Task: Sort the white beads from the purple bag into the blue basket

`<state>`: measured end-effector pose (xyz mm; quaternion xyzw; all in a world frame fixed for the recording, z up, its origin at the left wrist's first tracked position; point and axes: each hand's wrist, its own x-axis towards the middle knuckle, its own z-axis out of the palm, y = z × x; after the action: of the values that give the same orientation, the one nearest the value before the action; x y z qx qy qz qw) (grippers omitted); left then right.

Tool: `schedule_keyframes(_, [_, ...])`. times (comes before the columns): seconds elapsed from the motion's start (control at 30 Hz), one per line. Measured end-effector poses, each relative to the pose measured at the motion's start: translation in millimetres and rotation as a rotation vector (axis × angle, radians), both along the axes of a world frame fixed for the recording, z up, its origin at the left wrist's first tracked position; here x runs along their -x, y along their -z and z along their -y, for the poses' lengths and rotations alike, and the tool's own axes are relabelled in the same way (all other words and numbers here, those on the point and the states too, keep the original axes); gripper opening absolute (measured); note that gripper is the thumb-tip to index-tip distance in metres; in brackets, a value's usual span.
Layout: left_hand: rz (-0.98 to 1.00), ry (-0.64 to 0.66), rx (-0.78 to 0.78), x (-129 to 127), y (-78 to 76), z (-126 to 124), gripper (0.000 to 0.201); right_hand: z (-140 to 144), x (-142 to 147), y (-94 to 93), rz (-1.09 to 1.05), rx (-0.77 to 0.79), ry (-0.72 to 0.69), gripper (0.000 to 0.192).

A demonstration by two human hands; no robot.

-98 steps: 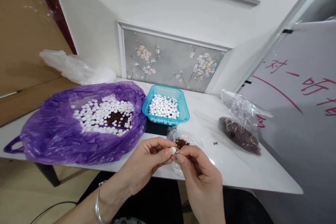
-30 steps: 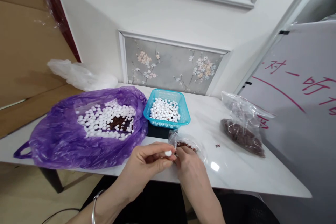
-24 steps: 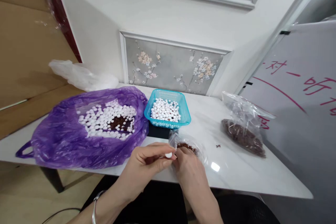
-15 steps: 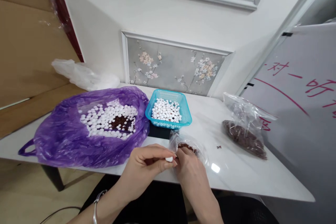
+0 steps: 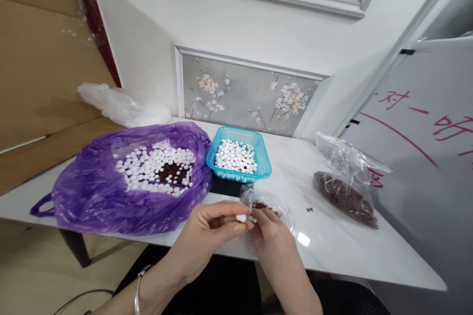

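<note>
Pinched bead point(image 5: 241, 218) is seen as plain white. Basket point(image 5: 263, 157) is coloured turquoise, patterned with small holes; basket beads point(image 5: 234, 154) are shown white, speckled between with brown. Big bag point(image 5: 88, 206) is tinted translucent purple; bagged beads point(image 5: 148, 163) white, a dark-brown patch point(image 5: 172, 173) seen among them. Zip bag point(image 5: 343, 157) is seen clear, contents point(image 5: 343, 195) dark brown. Tabletop point(image 5: 388, 256) white, faintly marbled. Lower panel point(image 5: 240, 96) printed with peach, white and pale-blue blossoms on grey. Whiteboard point(image 5: 414, 172) lettered in magenta. Bracelet point(image 5: 137, 295) silver.

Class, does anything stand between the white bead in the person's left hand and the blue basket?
Nothing visible rises between the white bead in the left hand and the blue basket; only a dark item and the edge of the nearer clear bag lie low on the table there.
</note>
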<state>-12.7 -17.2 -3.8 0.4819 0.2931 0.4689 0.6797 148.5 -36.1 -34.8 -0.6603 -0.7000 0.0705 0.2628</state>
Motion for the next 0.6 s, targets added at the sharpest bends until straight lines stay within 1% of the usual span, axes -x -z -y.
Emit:
schedule_keyframes(0.07, [-0.082, -0.018, -0.062, 0.2, -5.0, 2.5, 0.026, 11.0, -4.9, -8.5, -0.092, -0.093, -0.013, 0.023])
schedule_keyframes(0.13, [-0.173, -0.037, -0.170, 0.3, -10.5, 5.6, 0.027, 24.3, -6.8, -19.9, -0.285, -0.243, -0.056, 0.020])
schedule_keyframes(0.17, [-0.213, -0.054, -0.232, 0.2, -12.7, 7.1, 0.026, 30.4, -6.0, -25.8, -0.368, -0.291, -0.040, 0.017])
schedule_keyframes(0.27, [-0.285, -0.091, -0.397, -0.3, -15.2, 10.4, 0.027, 42.0, 1.1, -38.6, -0.516, -0.377, -0.050, 0.012])
schedule_keyframes(0.33, [-0.320, -0.110, -0.480, -0.5, -14.0, 11.2, 0.031, 43.0, 6.1, -41.1, -0.538, -0.410, -0.094, 0.013])
schedule_keyframes(0.43, [-0.388, -0.137, -0.590, -0.1, -11.7, 11.5, 0.036, 39.7, 9.3, -38.7, -0.491, -0.466, -0.155, 0.016])
schedule_keyframes(0.53, [-0.424, -0.145, -0.676, 0.7, -12.0, 12.5, 0.039, 37.2, 9.4, -35.8, -0.435, -0.518, -0.170, 0.017])
schedule_keyframes(0.6, [-0.436, -0.140, -0.697, 0.7, -13.1, 13.6, 0.039, 36.9, 9.9, -34.8, -0.428, -0.537, -0.154, 0.016])
